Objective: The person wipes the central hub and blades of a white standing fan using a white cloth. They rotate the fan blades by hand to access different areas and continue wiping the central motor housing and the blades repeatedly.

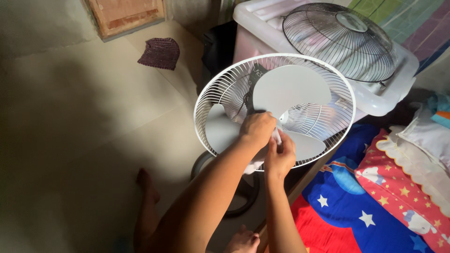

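Both forearms reach up from the bottom edge. Left hand [257,129] and right hand [280,157] meet at the fan hub, fingers pinched on a white cloth [276,137] against the blades [290,89]. Rear guard [220,93] cups the blades; detached front guard [340,42] lies on a white bin [389,100].

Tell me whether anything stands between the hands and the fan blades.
Nothing visible does. The front guard is off, lying on the white plastic bin behind the fan, so the fan blades are exposed inside the rear grille. The left hand and right hand are at the hub, a white cloth between them.
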